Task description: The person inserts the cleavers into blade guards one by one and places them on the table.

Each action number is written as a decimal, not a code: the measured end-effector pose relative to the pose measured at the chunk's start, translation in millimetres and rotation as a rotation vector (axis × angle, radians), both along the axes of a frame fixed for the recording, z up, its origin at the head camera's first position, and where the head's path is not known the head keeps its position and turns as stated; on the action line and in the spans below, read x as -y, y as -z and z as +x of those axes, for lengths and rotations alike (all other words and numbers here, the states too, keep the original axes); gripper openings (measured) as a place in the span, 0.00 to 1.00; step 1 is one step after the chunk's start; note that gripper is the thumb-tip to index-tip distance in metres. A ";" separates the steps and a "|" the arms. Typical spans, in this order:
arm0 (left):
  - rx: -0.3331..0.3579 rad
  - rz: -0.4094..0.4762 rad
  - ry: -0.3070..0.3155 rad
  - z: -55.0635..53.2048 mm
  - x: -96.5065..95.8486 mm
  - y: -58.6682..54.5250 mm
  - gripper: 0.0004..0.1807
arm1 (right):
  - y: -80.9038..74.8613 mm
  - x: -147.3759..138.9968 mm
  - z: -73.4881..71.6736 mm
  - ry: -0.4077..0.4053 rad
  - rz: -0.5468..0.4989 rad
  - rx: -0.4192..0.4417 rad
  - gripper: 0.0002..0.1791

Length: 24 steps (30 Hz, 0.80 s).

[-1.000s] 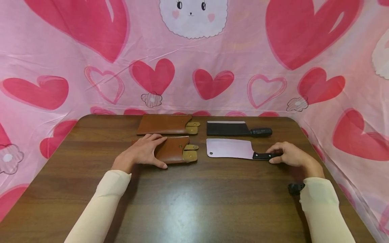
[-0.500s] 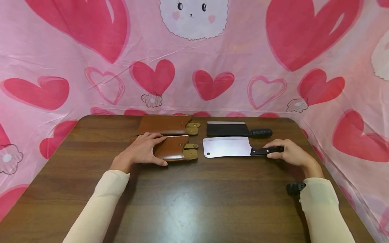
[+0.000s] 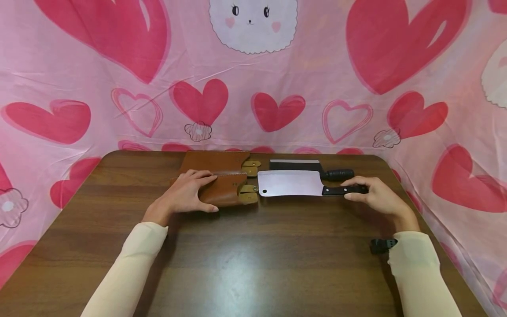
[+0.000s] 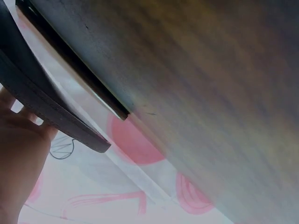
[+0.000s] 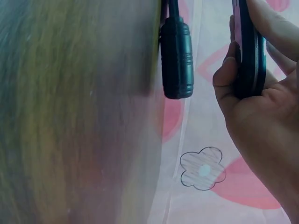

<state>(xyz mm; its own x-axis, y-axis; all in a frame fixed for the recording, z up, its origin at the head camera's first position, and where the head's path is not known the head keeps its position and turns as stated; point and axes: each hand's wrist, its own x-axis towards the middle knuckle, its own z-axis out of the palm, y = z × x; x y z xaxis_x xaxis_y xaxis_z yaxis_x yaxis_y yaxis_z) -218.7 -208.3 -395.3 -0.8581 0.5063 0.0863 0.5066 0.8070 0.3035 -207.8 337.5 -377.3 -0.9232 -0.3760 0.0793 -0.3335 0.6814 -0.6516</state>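
Note:
My left hand [image 3: 184, 192] holds a brown leather knife sheath [image 3: 222, 190] between thumb and fingers. In the left wrist view this sheath [image 4: 51, 109] is lifted off the table, its sides bowed apart. My right hand [image 3: 374, 195] grips the black handle [image 3: 342, 190] of a cleaver with a broad shiny blade [image 3: 291, 182]. The right wrist view shows the fingers wrapped round that handle [image 5: 250, 60], above the table. The blade's front edge is level with the sheath's tan strap flaps [image 3: 248, 193]; whether they touch I cannot tell.
Behind lie a second brown sheath [image 3: 214, 161] and a second cleaver, dark-bladed with a ribbed black handle [image 3: 338, 174]. All are over a brown wooden table [image 3: 237, 255]. A pink heart-print cloth [image 3: 253, 70] hangs round its back and sides.
The right hand has raised the cleaver off the table and brought it left and up to the sheath's mouth. The left hand has lifted the sheath slightly, and its mouth gapes more.

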 end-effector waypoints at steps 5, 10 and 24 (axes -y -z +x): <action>-0.040 0.014 0.007 -0.3 0.1 0.6 0.54 | -2.2 6.1 1.1 -0.009 -0.036 -0.040 0.15; -0.071 0.017 0.008 -1.0 -0.1 1.1 0.55 | -4.6 10.9 0.9 -0.044 -0.064 -0.071 0.15; -0.101 0.047 0.004 -0.8 -3.2 0.1 0.58 | -10.6 22.1 0.7 -0.064 -0.044 -0.058 0.14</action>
